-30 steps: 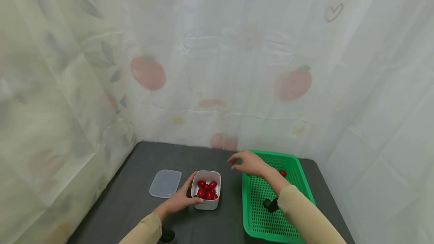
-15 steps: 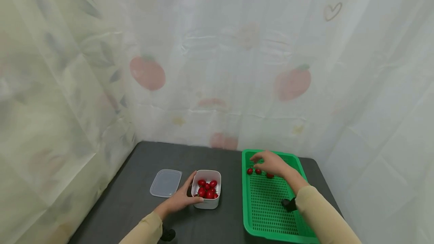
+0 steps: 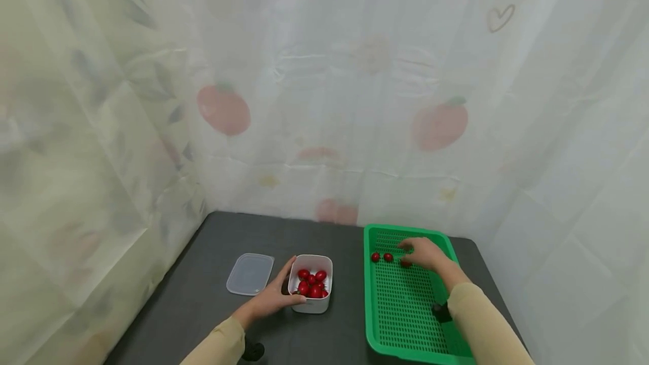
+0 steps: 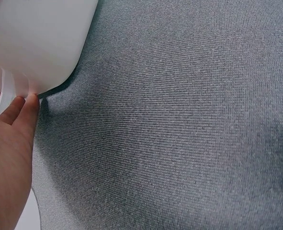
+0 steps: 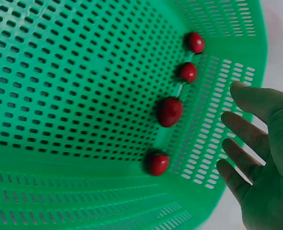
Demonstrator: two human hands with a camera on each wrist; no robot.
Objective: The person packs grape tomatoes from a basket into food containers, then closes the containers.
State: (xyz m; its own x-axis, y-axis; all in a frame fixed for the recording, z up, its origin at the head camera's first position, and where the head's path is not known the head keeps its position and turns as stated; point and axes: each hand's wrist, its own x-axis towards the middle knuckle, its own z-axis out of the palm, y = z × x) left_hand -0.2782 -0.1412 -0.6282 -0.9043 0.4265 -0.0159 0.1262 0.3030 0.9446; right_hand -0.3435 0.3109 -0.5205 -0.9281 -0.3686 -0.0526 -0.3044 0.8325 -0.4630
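Note:
My left hand [image 3: 271, 299] holds a white square container [image 3: 310, 306] by its left side, thumb at the near wall and fingers further back. Several red cherry tomatoes [image 3: 302, 288] lie inside it. In the left wrist view, fingertips touch the container [image 4: 36, 43] near its lower edge. Over the far part of a green perforated basket [image 3: 372, 308], my right hand [image 3: 426, 253] hovers with nothing in its grasp. The right wrist view shows its fingers spread loosely, beside a row of several cherry tomatoes [image 5: 170, 112] along the basket's end wall.
A translucent lid [image 3: 250, 274] lies flat on the dark grey table [image 3: 345, 325], left of the container. Behind the table hangs a pale curtain [image 3: 324, 100] with printed fruit, and it continues along both sides.
My right hand has moved right, from beside the basket's left rim to over its far tomatoes, uncovering some of them. The left hand and the container have stayed in place.

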